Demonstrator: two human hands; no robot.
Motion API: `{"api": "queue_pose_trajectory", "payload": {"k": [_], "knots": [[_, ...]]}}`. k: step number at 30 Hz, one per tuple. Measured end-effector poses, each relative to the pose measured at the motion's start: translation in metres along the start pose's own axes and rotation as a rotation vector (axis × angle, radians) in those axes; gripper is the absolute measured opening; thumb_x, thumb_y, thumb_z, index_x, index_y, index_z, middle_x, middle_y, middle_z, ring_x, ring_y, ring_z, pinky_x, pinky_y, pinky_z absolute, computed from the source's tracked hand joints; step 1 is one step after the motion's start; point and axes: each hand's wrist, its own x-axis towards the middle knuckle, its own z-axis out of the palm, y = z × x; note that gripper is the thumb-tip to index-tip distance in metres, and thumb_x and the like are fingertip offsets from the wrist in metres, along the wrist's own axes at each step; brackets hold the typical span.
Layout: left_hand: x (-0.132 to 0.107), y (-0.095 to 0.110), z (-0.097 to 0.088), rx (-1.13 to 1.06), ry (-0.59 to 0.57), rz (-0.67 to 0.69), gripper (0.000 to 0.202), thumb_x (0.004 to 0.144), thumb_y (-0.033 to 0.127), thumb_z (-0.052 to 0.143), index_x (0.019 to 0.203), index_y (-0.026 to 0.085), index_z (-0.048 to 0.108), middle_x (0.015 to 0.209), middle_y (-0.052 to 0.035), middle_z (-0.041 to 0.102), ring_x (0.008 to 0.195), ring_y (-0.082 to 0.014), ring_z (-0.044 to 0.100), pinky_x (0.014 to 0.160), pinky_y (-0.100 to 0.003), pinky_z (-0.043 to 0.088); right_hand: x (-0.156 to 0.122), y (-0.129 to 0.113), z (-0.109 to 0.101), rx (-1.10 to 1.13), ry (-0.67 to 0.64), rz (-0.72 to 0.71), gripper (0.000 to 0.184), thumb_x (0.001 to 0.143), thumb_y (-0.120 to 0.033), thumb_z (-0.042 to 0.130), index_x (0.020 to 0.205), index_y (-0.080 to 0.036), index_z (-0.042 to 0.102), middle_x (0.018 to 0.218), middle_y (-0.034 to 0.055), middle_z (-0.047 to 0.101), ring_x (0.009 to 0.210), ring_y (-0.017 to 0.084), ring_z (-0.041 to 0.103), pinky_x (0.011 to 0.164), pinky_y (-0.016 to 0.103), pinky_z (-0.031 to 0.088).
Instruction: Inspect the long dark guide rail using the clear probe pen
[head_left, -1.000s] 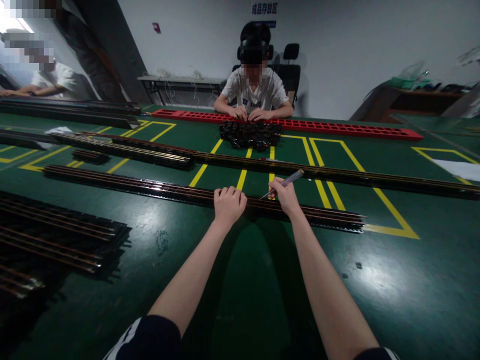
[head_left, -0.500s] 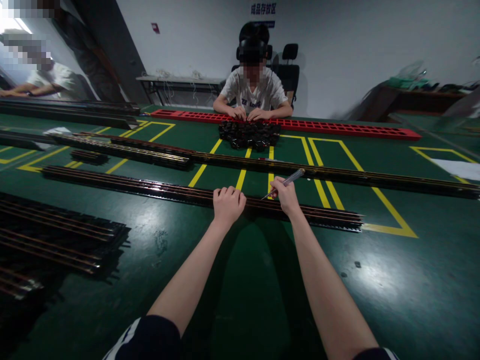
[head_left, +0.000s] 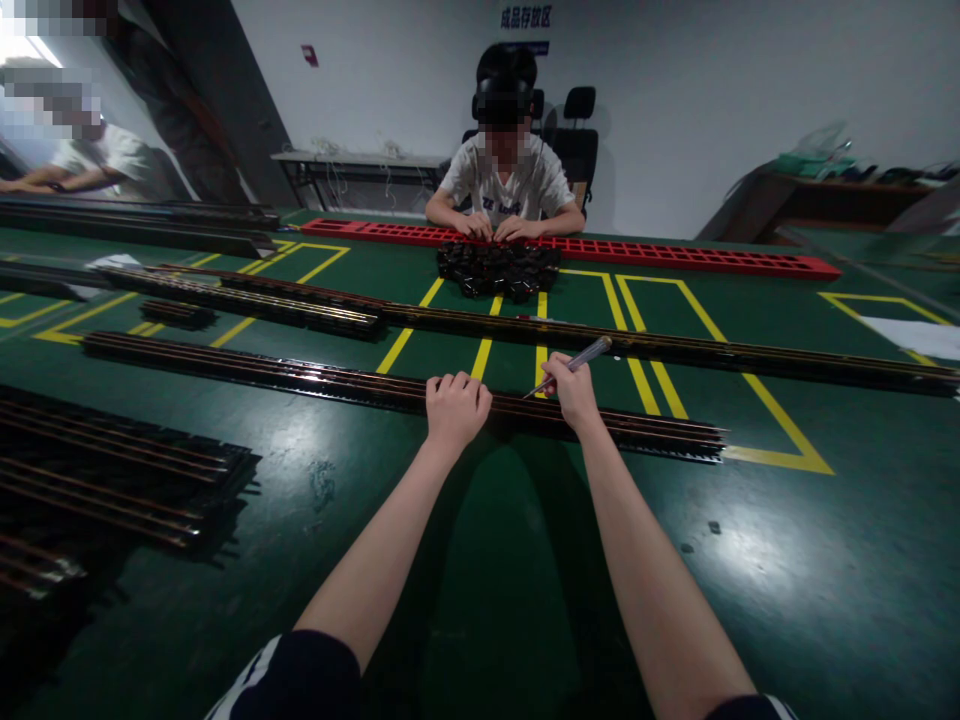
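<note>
A long black rail with copper-coloured strips lies across the table in front of me. My left hand grips it near the middle, fingers curled over its far edge. In my right hand is a screwdriver with a clear handle, held slanted like a pen. Its thin tip points down and left at the rail, just right of my left hand; whether it touches the strips I cannot tell.
Behind the rail runs another long strip assembly. Similar rails are stacked at the left. Across the green table a person works at a red slotted frame, beside a heap of black parts.
</note>
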Motion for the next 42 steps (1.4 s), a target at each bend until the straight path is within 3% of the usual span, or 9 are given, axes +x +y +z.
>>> {"api": "queue_pose_trajectory", "payload": {"k": [14,30,42], "knots": [[-0.001,-0.001,0.001,0.018,0.01,0.007,0.037,0.091,0.028,0.035,0.082,0.017,0.07,0.09,-0.0093,0.071,0.082,-0.0228,0.06,0.082,-0.04,0.036,0.001,0.003,-0.002,0.018,0.077,-0.019,0.025,0.064,-0.025,0.053,0.043,-0.021,0.04,0.039,-0.0055,0.04,0.036,0.008,0.04,0.036,0.02,0.031],[-0.001,0.0,-0.001,0.015,0.008,0.027,0.039,0.092,0.027,0.033,0.083,0.017,0.069,0.091,-0.0096,0.07,0.083,-0.0229,0.06,0.085,-0.042,0.035,-0.005,-0.006,-0.001,-0.026,0.035,-0.032,0.024,0.066,-0.024,0.053,0.045,-0.021,0.042,0.042,-0.005,0.041,0.039,0.008,0.039,0.04,0.021,0.034],[-0.004,0.025,0.006,-0.054,-0.003,0.163,0.033,0.093,0.026,0.035,0.094,0.018,0.067,0.096,-0.007,0.07,0.089,-0.0212,0.06,0.087,-0.041,0.035,-0.005,-0.007,-0.001,-0.031,0.058,-0.03,0.025,0.066,-0.024,0.053,0.044,-0.021,0.042,0.04,-0.0061,0.04,0.037,0.007,0.039,0.039,0.021,0.034]]}}
